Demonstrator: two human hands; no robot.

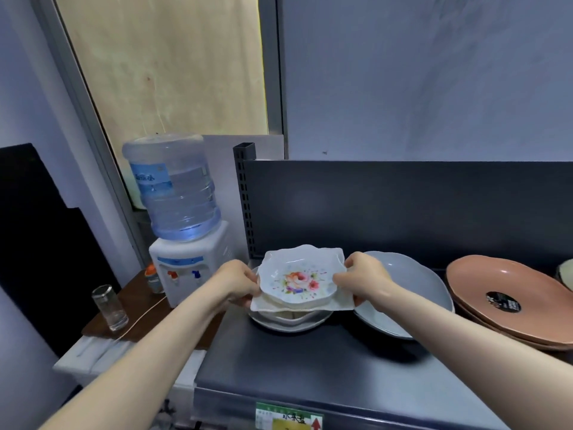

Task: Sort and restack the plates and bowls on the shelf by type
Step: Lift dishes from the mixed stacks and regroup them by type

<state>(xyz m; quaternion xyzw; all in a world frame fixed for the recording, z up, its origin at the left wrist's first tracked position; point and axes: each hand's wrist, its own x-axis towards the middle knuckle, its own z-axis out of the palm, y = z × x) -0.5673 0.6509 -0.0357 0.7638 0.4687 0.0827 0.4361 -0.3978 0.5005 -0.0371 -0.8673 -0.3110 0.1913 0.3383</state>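
Note:
A white bowl with a flower print point(297, 282) rests on a white square plate point(339, 301). My left hand point(237, 282) grips their left edge and my right hand point(362, 279) grips the right edge, holding them just above a white dish point(288, 322) on the dark shelf point(310, 367). To the right lies a large grey plate point(412, 287), partly behind my right hand. Further right sit stacked terracotta oval plates point(502, 290) with a black sticker.
The shelf has a dark back panel point(403, 206) and a perforated upright post point(243, 197) at its left. Left of the shelf stand a water dispenser point(183, 231) and a glass jar point(110, 307) on a small brown table. A pale dish edge point(566, 273) shows at far right.

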